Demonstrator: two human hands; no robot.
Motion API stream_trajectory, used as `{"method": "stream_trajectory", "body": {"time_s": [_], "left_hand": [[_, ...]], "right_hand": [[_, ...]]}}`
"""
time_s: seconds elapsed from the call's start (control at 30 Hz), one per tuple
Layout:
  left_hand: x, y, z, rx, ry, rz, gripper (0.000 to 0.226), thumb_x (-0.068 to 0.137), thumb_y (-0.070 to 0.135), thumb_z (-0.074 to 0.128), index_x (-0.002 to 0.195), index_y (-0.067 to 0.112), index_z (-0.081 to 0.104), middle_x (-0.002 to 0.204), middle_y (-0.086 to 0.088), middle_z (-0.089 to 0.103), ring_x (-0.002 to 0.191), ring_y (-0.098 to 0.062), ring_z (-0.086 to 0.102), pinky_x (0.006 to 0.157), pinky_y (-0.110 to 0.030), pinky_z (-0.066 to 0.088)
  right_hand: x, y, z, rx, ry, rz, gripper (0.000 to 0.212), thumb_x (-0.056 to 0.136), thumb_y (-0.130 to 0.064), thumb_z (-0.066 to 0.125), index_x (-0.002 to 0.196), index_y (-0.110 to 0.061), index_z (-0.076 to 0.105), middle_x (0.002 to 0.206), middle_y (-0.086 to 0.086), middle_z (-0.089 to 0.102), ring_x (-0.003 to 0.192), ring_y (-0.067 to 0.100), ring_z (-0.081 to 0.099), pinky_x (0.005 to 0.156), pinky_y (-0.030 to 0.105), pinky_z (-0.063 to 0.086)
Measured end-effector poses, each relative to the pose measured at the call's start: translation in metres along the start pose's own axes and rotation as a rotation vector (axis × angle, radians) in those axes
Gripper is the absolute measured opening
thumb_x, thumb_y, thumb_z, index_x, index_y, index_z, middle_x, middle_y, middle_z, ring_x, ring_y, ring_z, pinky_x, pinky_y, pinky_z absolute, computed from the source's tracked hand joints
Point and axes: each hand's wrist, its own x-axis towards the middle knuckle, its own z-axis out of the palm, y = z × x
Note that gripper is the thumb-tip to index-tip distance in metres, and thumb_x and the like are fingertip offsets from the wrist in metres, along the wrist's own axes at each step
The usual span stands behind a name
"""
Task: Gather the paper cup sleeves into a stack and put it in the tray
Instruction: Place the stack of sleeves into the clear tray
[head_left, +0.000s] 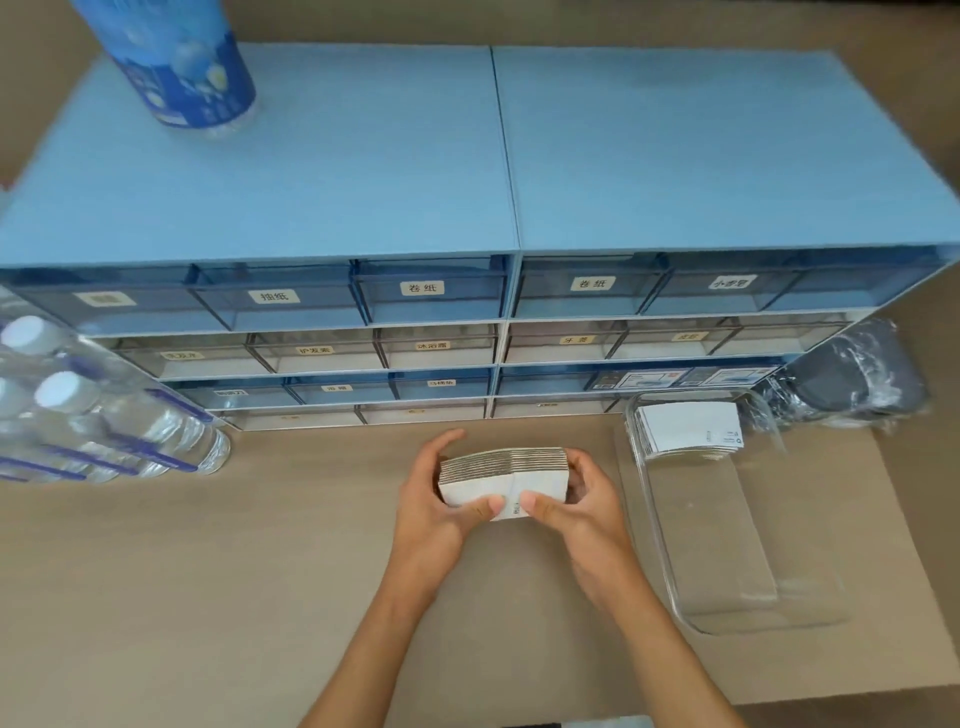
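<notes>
A squared-up stack of white paper cup sleeves is held just above the brown floor, in front of the drawer unit. My left hand grips its left end and my right hand grips its right end, both thumbs pressing on the front face. A clear plastic tray lies to the right of my hands. Another stack of white sleeves rests in the tray's far end. The near part of the tray holds nothing.
A blue drawer unit with labelled drawers stands straight ahead. A blue-labelled bottle stands on its top at the left. A shrink-wrapped pack of water bottles lies at the left. A grey item in plastic wrap sits behind the tray.
</notes>
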Motion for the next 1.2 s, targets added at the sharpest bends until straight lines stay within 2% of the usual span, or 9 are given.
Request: {"method": "stream_trajectory", "body": {"time_s": [0.17,0.33,0.57,0.67,0.77,0.9,1.0,1.13,1.2], "left_hand": [[-0.022,0.030,0.022,-0.380,0.050,-0.105,0.075,0.060,0.006,0.087,0.126,0.019,0.054,0.108,-0.009,0.076,0.097,-0.024,0.074,0.082,-0.035,0.057],[-0.039,0.042,0.061,-0.533,-0.012,-0.181,0.065,0.060,0.016,0.088,0.118,0.003,0.060,0.109,-0.018,0.075,0.103,-0.033,0.071,0.098,-0.045,0.051],[-0.065,0.045,0.129,-0.604,-0.091,-0.322,0.038,0.077,0.000,0.078,0.113,-0.003,0.068,0.110,-0.022,0.075,0.100,-0.032,0.071,0.085,-0.036,0.055],[-0.071,0.046,0.166,-0.614,-0.086,-0.370,0.030,0.084,-0.007,0.070,0.113,-0.005,0.066,0.108,-0.025,0.075,0.090,-0.030,0.074,0.076,-0.034,0.062],[-0.074,0.041,0.207,-0.600,-0.009,-0.449,0.031,0.083,-0.009,0.069,0.114,-0.008,0.064,0.104,-0.028,0.074,0.093,-0.039,0.072,0.087,-0.047,0.059],[-0.076,0.031,0.250,-0.565,0.107,-0.498,0.031,0.081,-0.007,0.073,0.111,-0.008,0.066,0.101,-0.029,0.075,0.096,-0.046,0.072,0.088,-0.054,0.058],[-0.076,0.024,0.273,-0.598,0.211,-0.518,0.033,0.079,-0.007,0.075,0.109,-0.012,0.061,0.095,-0.031,0.071,0.079,-0.037,0.070,0.070,-0.043,0.060],[-0.071,0.017,0.290,-0.601,0.340,-0.588,0.011,0.081,-0.002,0.076,0.086,-0.004,0.066,0.072,-0.021,0.068,0.055,-0.025,0.065,0.049,-0.028,0.058],[-0.068,0.012,0.293,-0.611,0.391,-0.644,0.016,0.081,0.002,0.077,0.090,-0.005,0.066,0.068,-0.019,0.067,0.047,-0.023,0.064,0.044,-0.026,0.056]], "right_hand": [[-0.026,-0.028,0.012,0.310,0.097,-0.006,0.072,0.051,-0.023,0.095,0.109,0.000,0.061,0.108,0.023,0.072,0.098,0.033,0.071,0.082,0.037,0.058],[-0.045,-0.049,-0.001,0.487,0.233,-0.057,0.083,0.049,-0.021,0.095,0.119,0.007,0.059,0.113,0.027,0.070,0.103,0.035,0.069,0.088,0.039,0.059],[-0.063,-0.058,-0.053,0.543,0.359,-0.064,0.039,0.076,-0.005,0.072,0.113,0.005,0.063,0.118,0.032,0.066,0.101,0.034,0.068,0.090,0.042,0.056],[-0.066,-0.061,-0.078,0.631,0.398,-0.039,0.042,0.078,-0.009,0.071,0.117,0.002,0.064,0.114,0.026,0.070,0.099,0.031,0.071,0.092,0.043,0.056],[-0.066,-0.057,-0.107,0.732,0.448,0.052,0.042,0.076,-0.012,0.072,0.115,0.004,0.065,0.097,0.018,0.076,0.080,0.024,0.074,0.076,0.034,0.060],[-0.060,-0.047,-0.148,0.773,0.431,0.220,0.052,0.069,-0.018,0.076,0.115,0.004,0.066,0.096,0.018,0.075,0.087,0.028,0.071,0.088,0.038,0.053],[-0.050,-0.042,-0.166,0.769,0.398,0.318,0.055,0.073,-0.024,0.078,0.117,0.006,0.064,0.104,0.022,0.072,0.101,0.036,0.070,0.097,0.046,0.052],[-0.034,-0.034,-0.179,0.697,0.382,0.412,0.023,0.085,-0.021,0.071,0.090,0.001,0.065,0.064,0.013,0.068,0.056,0.023,0.069,0.055,0.031,0.057],[-0.027,-0.029,-0.180,0.664,0.408,0.474,0.026,0.078,-0.020,0.076,0.088,0.000,0.064,0.062,0.013,0.066,0.053,0.024,0.065,0.058,0.032,0.055]]}}
